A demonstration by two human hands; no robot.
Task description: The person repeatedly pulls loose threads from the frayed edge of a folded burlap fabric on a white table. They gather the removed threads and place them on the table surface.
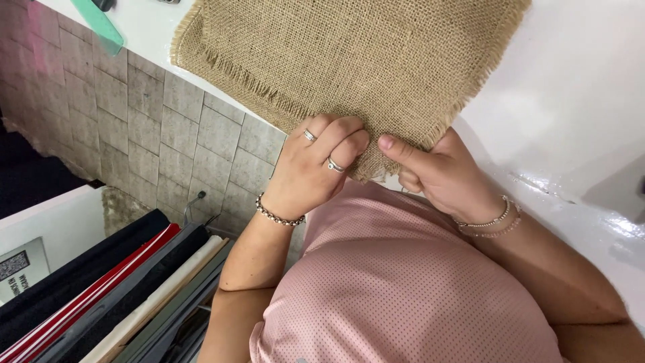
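Pink perforated shirt [403,282] nearest; left hand [316,168], right hand [440,171] pinching frayed coarse-weave burlap square [349,60] corner on glossy white table [578,87].

Coarse frayed burlap cloth [349,60], glossy white table [571,87]

Glossy white table [578,101] under frayed burlap square [349,60]; far corner, perhaps a green ruler [99,25].

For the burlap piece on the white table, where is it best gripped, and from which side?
Grip the burlap at its near corner, coming from the table's near edge. That corner overhangs the edge, so fingers can close on both faces; the rest lies flat on the top. Both hands pinch there now: left hand fingers on top, right hand thumb pressing beside. Probably hold inside the frayed fringe, since loose threads may pull out.
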